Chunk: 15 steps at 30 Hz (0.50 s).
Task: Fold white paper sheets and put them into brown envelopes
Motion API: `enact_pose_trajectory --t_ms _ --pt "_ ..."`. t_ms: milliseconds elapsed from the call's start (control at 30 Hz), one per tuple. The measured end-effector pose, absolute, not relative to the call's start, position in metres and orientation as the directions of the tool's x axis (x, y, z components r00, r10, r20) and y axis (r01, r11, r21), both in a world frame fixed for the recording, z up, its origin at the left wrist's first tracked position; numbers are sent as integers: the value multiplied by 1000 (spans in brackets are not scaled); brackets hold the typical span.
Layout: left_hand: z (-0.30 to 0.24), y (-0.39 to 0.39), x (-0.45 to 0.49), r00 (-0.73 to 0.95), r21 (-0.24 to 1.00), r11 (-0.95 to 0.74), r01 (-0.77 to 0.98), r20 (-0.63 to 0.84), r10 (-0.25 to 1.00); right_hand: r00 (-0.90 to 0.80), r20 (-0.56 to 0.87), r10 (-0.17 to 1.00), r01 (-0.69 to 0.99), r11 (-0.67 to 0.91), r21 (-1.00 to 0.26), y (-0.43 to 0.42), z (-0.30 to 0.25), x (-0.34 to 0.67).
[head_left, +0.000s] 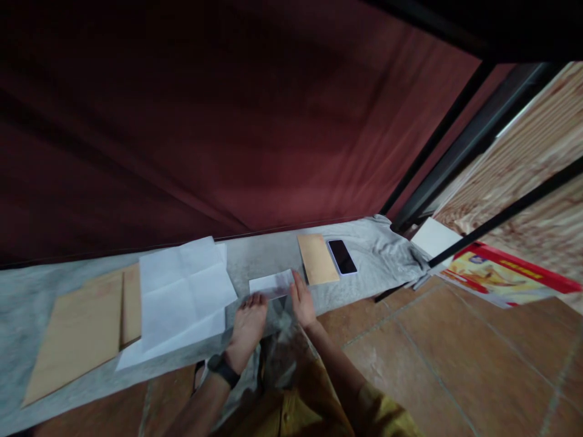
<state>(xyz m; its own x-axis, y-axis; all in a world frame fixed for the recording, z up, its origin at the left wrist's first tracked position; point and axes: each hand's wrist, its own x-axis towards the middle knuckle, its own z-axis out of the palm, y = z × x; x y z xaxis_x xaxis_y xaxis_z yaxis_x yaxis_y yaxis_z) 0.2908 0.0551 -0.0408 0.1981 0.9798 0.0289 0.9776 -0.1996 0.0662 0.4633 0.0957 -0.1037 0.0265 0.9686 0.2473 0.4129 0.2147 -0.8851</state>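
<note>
A narrow folded white paper [272,283] lies on the cloth-covered table right in front of me. My left hand [250,315], with a dark watch on the wrist, has its fingers curled down onto the paper's near left edge. At the other end, my right hand [302,301] touches the short right edge with its fingers stretched out. Just beyond that hand lies a small tan envelope [319,260], and beside it a phone [342,257] with a dark screen.
Unfolded white sheets [184,291] with crease lines overlap on the left. Larger brown envelopes [82,340] lie farther left. The grey tablecloth [268,250] meets a dark red curtain [273,152] behind. A black frame pole [437,136] and a red-and-yellow printed box [505,276] stand right.
</note>
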Motion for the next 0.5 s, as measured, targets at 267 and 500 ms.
enact_pose_trajectory --t_ms 267,500 --pt "-26 56 267 -270 705 186 685 9 963 188 -80 979 -305 -19 -952 84 -97 457" --pt "-57 55 274 -339 938 283 -201 -337 878 18 -178 984 -93 -175 -980 78 -97 436"
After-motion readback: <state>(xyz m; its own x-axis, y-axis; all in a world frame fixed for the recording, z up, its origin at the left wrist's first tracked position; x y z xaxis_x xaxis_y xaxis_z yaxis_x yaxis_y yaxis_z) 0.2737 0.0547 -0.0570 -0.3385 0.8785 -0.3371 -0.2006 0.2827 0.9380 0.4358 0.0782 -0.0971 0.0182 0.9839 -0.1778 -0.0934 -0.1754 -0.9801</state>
